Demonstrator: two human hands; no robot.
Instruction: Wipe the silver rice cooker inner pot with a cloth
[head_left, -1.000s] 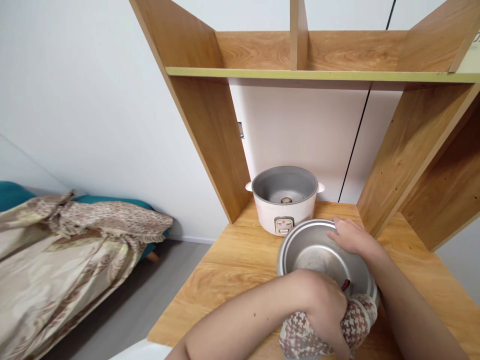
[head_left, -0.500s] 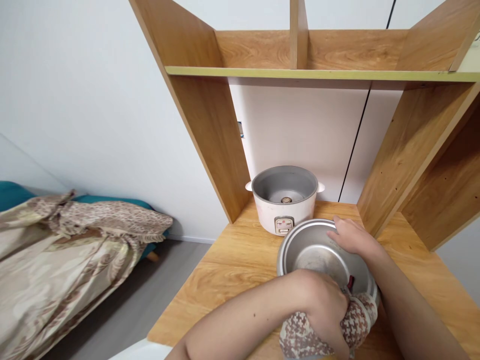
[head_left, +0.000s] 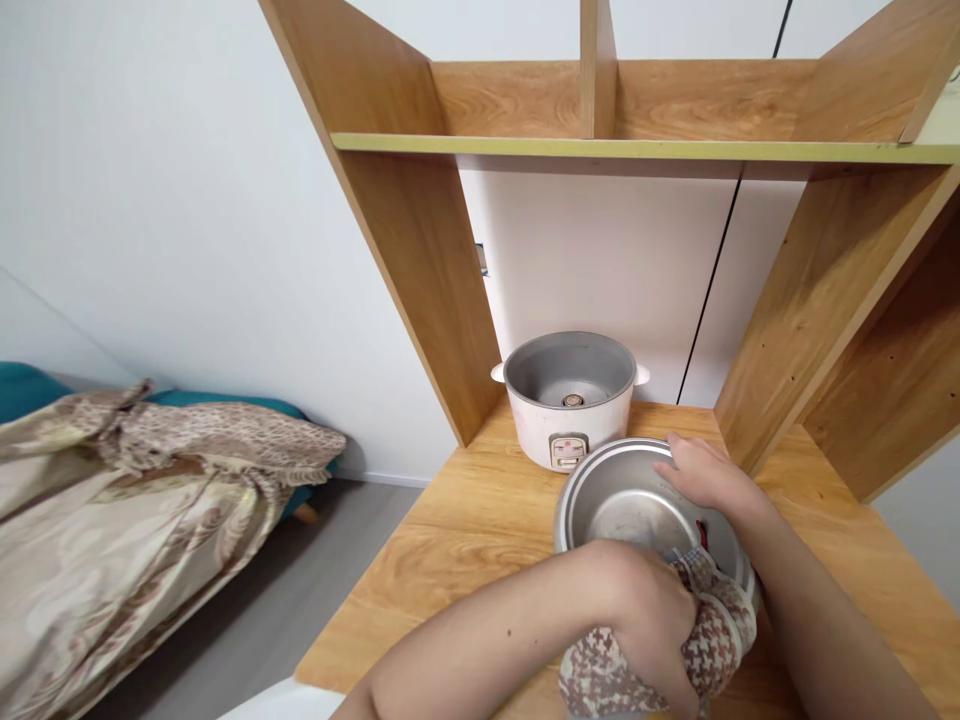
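A silver metal inner pot (head_left: pixel 600 490) with a broad rim rests on the wooden desk, its open mouth facing me. The fingers of my right hand (head_left: pixel 699 472) are over its far right rim, gripping the edge. My left hand (head_left: pixel 652 615) is closed on a brown and white patterned cloth (head_left: pixel 720 635), pressed against the pot's near side and partly inside it. Some left fingers are hidden by the hand and cloth. A small dark red spot shows on the inner wall beside the cloth. Just behind stands a white rice cooker (head_left: pixel 531 425), lidless, with its grey inside and central sensor visible.
The wooden desk (head_left: pixel 420 560) has upright side panels and a shelf (head_left: pixel 645 148) with a yellow-green edge above. At left, a bed (head_left: pixel 112 540) with a patterned cover stands by the white wall. A white object's edge (head_left: pixel 281 700) shows at bottom.
The cloth under my left hand has bunched up and spread further into the pot, with more of its fabric showing beyond my fingers. My right hand and the pot stay in place.
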